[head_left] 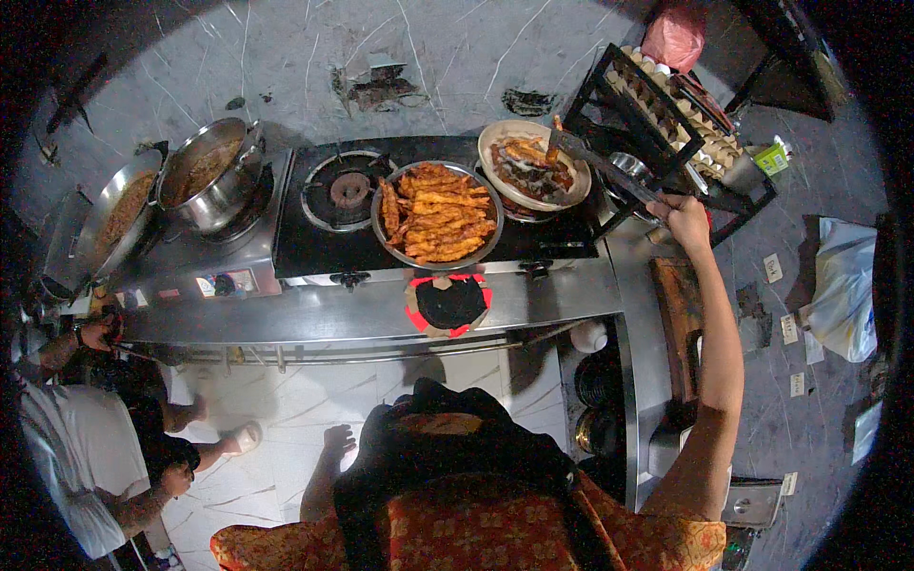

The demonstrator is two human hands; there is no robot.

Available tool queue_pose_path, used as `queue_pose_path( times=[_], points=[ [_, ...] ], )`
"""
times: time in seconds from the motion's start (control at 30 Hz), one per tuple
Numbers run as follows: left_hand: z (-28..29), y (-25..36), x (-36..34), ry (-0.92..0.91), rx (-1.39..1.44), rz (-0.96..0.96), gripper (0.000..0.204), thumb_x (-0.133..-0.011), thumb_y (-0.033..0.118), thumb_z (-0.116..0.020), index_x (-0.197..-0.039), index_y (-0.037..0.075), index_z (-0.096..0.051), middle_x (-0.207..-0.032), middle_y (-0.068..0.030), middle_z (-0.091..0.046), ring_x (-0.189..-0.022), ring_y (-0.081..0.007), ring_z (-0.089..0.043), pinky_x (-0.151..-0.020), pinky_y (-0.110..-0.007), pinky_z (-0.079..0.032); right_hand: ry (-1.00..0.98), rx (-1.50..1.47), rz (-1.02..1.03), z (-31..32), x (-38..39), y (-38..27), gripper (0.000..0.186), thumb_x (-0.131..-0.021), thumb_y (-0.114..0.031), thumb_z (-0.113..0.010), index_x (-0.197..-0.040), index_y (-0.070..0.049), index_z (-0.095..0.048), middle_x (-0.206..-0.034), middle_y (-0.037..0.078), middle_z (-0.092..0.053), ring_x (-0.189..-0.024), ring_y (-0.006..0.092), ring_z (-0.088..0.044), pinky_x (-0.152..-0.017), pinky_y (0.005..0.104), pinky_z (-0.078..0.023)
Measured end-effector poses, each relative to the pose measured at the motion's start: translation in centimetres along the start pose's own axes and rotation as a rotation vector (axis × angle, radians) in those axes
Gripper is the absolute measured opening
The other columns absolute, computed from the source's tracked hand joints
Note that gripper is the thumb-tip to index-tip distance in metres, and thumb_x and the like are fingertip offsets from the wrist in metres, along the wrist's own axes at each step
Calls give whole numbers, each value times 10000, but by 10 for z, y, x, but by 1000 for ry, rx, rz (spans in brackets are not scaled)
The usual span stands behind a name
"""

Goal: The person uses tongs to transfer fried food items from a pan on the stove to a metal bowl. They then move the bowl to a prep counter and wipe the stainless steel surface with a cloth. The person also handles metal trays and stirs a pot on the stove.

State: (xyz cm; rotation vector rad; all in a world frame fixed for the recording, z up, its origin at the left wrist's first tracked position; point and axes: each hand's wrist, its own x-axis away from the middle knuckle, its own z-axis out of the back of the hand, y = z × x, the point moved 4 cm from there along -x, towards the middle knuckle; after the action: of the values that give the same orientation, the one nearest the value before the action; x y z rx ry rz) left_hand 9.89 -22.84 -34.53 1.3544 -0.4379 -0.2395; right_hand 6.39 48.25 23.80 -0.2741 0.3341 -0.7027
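My right hand is closed on a long metal utensil, seemingly tongs, reaching over a cream pan on the right burner. A browned fried piece is at its tip, with more frying in dark oil below. In front of the pan, to its left, a round steel tray holds several stacked orange fried strips. My left hand hangs low beside my dark apron, fingers apart, holding nothing.
Two steel pots sit at left. A red-edged black pad lies on the front ledge. A black rack with cartons stands right, beside a wooden board. Another person stands at lower left, near the counter.
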Motion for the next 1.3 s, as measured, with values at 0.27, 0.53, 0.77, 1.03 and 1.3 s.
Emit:
queue_pose_path(
  times=[0.27,0.53,0.77,1.03,1.3],
  points=[
    [-4,4,-12,232,554,778,287,-821,240,-512,-1036,59,-569,-867,-100,-578,-689,-297,-583,-610,-439,-505,111,-352,-14,-10,22,4,405,-754,-262,-713,-995,55,-639,-662,20,-595,-576,80,-518,-523,230,-386],
    [1,-1,-1,181,497,768,328,-868,282,-386,-1052,68,-552,-884,-94,-573,-712,-309,-566,-662,-475,-486,224,-273,82,-18,16,13,441,-739,-343,-710,-1016,-5,-651,-707,70,-636,-582,140,-575,-599,286,-460],
    [13,-19,-2,75,289,532,313,-869,256,-399,-1038,44,-555,-858,-100,-577,-704,-315,-584,-639,-461,-498,246,-130,44,-25,21,9,402,-716,-385,-716,-988,-91,-681,-673,106,-640,-577,182,-590,-592,310,-449],
    [2,-15,-13,204,487,781,286,-871,244,-433,-1009,34,-569,-873,-112,-592,-670,-293,-588,-593,-437,-505,257,-17,52,-26,28,0,408,-714,-382,-709,-978,-71,-679,-648,126,-630,-590,217,-601,-606,319,-452],
    [2,14,-17,131,483,698,286,-852,243,-464,-1029,42,-566,-836,-105,-587,-675,-295,-577,-651,-449,-487,149,-42,-9,-27,43,-6,447,-721,-425,-677,-1019,-92,-665,-838,192,-651,-820,313,-632,-743,369,-467]
  ],
)
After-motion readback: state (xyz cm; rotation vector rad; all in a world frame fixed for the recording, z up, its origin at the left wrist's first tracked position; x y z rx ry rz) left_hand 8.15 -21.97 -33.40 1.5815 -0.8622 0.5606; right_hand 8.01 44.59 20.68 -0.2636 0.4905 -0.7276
